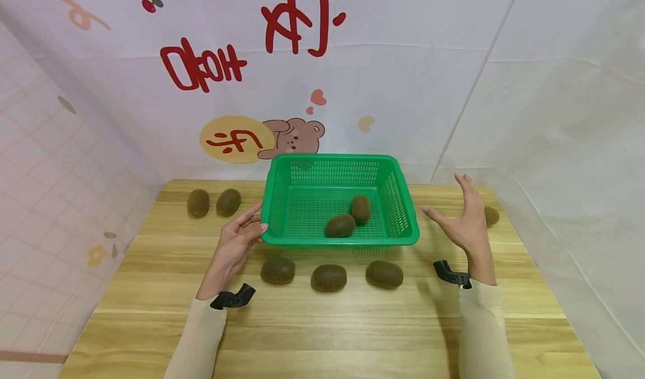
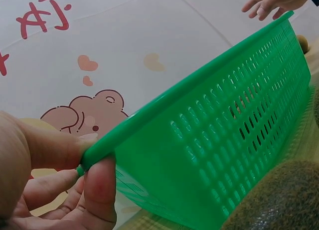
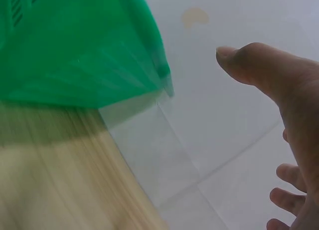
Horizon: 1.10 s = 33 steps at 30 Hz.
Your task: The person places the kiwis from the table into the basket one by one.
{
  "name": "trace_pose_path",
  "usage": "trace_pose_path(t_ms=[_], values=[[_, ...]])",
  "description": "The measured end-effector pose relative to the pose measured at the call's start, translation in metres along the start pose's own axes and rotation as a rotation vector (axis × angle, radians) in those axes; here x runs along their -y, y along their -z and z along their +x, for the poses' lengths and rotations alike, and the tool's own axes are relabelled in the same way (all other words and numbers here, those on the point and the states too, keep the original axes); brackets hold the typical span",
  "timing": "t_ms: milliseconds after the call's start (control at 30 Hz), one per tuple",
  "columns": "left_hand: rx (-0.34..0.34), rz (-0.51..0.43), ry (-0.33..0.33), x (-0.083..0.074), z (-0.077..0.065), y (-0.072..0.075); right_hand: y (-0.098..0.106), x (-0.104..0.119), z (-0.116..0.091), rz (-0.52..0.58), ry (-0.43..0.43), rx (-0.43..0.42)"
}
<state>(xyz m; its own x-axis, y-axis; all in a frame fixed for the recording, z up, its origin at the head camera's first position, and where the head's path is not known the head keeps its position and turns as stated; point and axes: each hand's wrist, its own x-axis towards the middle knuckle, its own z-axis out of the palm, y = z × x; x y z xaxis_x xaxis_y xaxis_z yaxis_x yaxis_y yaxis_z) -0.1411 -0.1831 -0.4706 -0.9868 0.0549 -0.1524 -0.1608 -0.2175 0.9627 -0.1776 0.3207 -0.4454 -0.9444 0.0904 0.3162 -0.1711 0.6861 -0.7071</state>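
Note:
A green plastic basket with slotted walls holds two brown kiwis, one kiwi lying in front of the other kiwi. My left hand pinches the basket's left rim, thumb on top and fingers beneath, as the left wrist view shows close up. To the right of the basket, my right hand is spread, thumb apart from the fingers, with a gap between it and the rim. In the right wrist view nothing lies between its thumb and fingers.
Three kiwis line up before the basket: left kiwi, middle kiwi, right kiwi. Two more, kiwi and kiwi, sit back left on the wooden table. Another kiwi is partly behind my right hand.

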Motion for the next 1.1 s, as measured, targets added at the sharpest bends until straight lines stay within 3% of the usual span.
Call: trace_pose_path(t_ms=[267, 700, 1100], values=[[-0.004, -0.003, -0.009, -0.002, 0.0, 0.002, 0.011, -0.014, 0.003, -0.037, -0.038, -0.041], [-0.008, -0.007, -0.015, -0.001, 0.001, 0.0, 0.022, -0.053, -0.005, -0.046, -0.185, -0.082], [-0.004, -0.018, -0.002, -0.001, -0.001, -0.001, 0.028, -0.09, 0.0, -0.089, -0.278, -0.078]])
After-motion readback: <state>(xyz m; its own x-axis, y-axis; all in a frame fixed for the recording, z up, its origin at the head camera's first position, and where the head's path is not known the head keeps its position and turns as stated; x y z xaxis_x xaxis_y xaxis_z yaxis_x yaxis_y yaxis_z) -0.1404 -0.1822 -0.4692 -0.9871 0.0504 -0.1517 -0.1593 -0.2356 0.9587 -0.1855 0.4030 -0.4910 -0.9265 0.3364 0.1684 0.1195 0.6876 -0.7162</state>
